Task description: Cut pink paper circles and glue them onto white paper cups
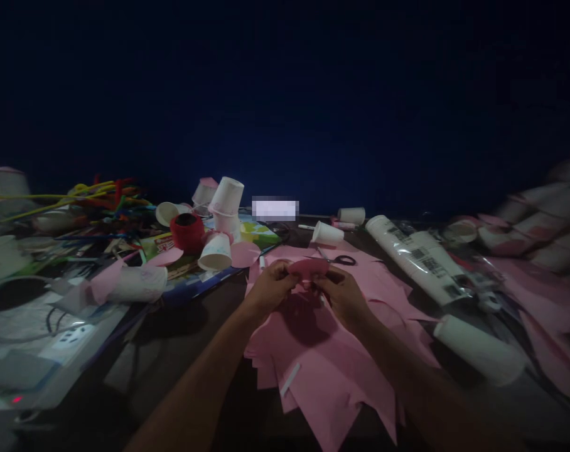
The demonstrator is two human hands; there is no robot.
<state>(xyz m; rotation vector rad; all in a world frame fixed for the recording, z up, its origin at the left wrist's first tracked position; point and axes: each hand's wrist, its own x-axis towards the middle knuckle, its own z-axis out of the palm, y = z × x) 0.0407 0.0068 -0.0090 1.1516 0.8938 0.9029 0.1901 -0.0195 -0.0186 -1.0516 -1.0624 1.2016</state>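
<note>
Between my two hands is a small piece of pink paper with a rounded upper edge. My left hand pinches its left side, and my right hand pinches the right side. Fingers of both hands meet close together at its lower edge. Beneath them lies a spread pile of pink paper sheets, cut and pointed at the edges. Just beyond my right hand, scissors with dark handles rest on the sheets. A thin white strip lies on the pile nearer to me.
At the left are a power strip, colourful pipe cleaners, a red roll and stacked paper cups. Wrapped cups and a loose white cup lie at the right. Another cup lies beyond the scissors.
</note>
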